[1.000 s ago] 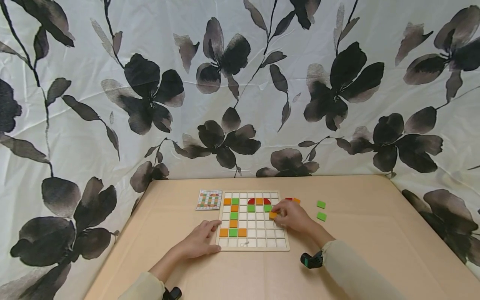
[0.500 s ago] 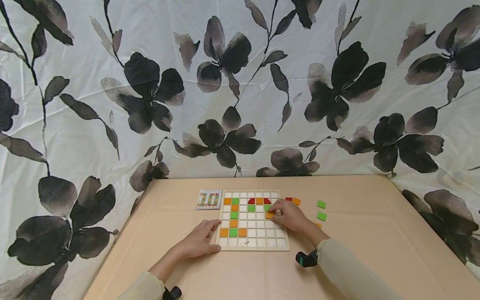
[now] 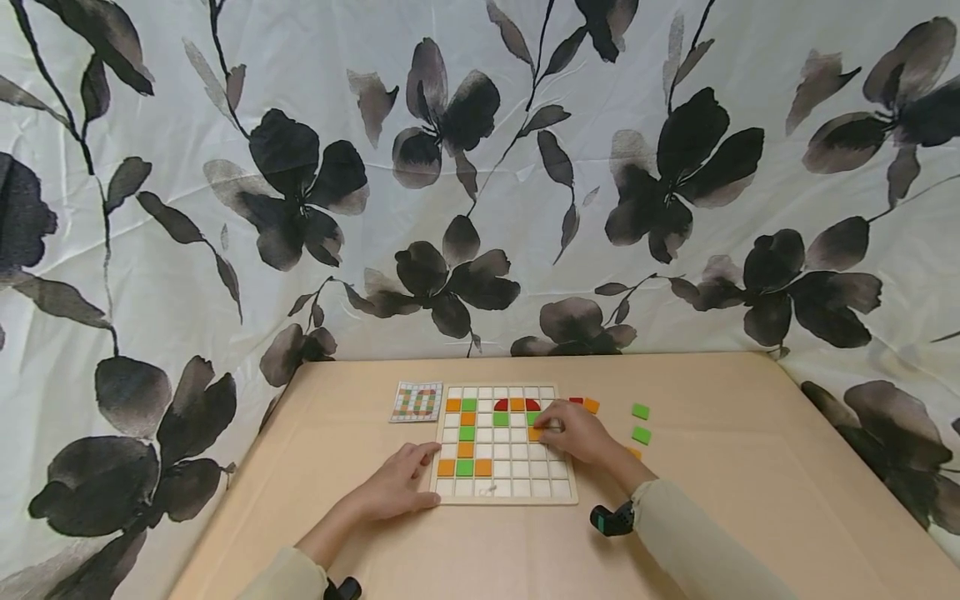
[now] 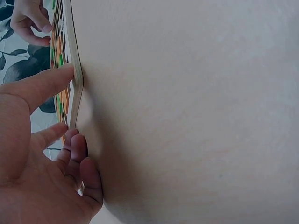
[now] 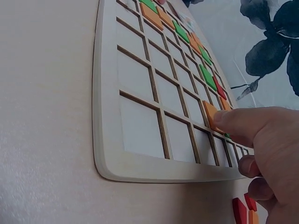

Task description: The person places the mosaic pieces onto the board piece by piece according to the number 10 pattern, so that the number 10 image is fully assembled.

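Observation:
A pale wooden grid board point(image 3: 507, 503) lies on the table with green and orange square tiles and two rounded red pieces in its cells. My right hand point(image 3: 576, 432) pinches an orange tile point(image 5: 210, 113) at a cell on the board's right side, just below a green tile. The thumb point(image 5: 233, 122) presses its face in the right wrist view; the fingertips behind it are hidden. At the board's left side, my left hand point(image 3: 397, 483) rests with fingers spread, the thumb near the front corner and a fingertip on the left edge.
A small printed card point(image 3: 416, 402) with a coloured pattern lies by the board's upper left corner. To the right are two loose green tiles point(image 3: 641, 435), an orange tile point(image 3: 592, 406) beside red pieces point(image 3: 576, 400), and another orange tile point(image 3: 636, 452) partly behind the right wrist.
My right hand has shifted slightly left with the orange tile, bringing it to the cell below the green one. A loose orange tile now shows past the right wrist. The left hand stays put.

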Available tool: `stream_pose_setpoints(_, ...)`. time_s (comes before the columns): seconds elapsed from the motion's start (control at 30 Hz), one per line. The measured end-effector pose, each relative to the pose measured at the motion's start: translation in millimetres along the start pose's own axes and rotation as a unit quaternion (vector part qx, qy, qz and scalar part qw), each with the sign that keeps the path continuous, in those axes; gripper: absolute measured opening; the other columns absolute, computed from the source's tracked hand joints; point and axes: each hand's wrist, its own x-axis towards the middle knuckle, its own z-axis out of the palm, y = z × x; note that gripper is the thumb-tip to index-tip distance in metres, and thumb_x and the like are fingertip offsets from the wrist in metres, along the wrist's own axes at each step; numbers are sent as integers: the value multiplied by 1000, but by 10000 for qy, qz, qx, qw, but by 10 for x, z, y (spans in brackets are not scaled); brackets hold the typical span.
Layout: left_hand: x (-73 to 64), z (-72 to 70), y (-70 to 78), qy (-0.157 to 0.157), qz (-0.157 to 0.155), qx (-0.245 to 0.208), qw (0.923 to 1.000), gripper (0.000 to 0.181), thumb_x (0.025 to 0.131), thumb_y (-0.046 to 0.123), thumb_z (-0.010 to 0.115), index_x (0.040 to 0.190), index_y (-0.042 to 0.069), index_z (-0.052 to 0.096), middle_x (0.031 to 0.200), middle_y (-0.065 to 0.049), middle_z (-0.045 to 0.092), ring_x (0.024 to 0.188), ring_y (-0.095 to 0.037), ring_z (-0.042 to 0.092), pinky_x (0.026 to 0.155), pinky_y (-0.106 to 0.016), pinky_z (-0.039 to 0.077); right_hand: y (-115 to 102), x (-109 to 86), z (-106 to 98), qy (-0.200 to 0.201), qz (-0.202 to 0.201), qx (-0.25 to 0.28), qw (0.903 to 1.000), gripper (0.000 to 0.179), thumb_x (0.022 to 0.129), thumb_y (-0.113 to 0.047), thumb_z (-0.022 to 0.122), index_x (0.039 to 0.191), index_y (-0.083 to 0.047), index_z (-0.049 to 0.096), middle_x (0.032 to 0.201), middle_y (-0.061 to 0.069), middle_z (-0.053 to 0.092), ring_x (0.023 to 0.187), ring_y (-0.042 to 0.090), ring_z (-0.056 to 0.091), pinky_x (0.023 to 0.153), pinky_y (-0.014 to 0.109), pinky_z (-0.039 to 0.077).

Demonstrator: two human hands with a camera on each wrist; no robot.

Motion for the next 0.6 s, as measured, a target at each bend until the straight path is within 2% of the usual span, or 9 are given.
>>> stream_pose_setpoints(0.17,2,11,3,-3,-38,-55,10000,79,81,36,75,146,13,37,121,-6,47,109,-21,43,95,-47,37,10,-27,-59,32,109,154,9998,16,82,-18,77,97,-17,75,93,-5,63,85,15,55,76,33,45)
stream_pose_setpoints(0.23,5,18,-3,-26,-48,-69,10000,79,82,36,75,147,13,37,121,-6,46,110,-21,43,95,-48,37,25,-44,-88,45,238,184,9995,16,82,-19,77,98,-18,75,96,-5,63,85,15,54,76,32,44)
stream_pose_setpoints(0.47,24,13,-3,-12,-91,-42,9999,79,81,36,75,147,14,37,120,-5,47,108,-20,43,95,-46,37,92,-88,-184,209,268,63,9994,17,83,-18,76,100,-17,75,105,-2,64,88,16,55,79,36,46)
stream_pose_setpoints(0.6,27,4,-3,17,-128,-45,9999,78,81,35,76,146,14,38,120,-5,47,109,-20,43,95,-47,37,122,-87,-219,157,387,101,9991,18,83,-18,75,101,-17,74,105,-2,64,81,14,52,72,31,44)
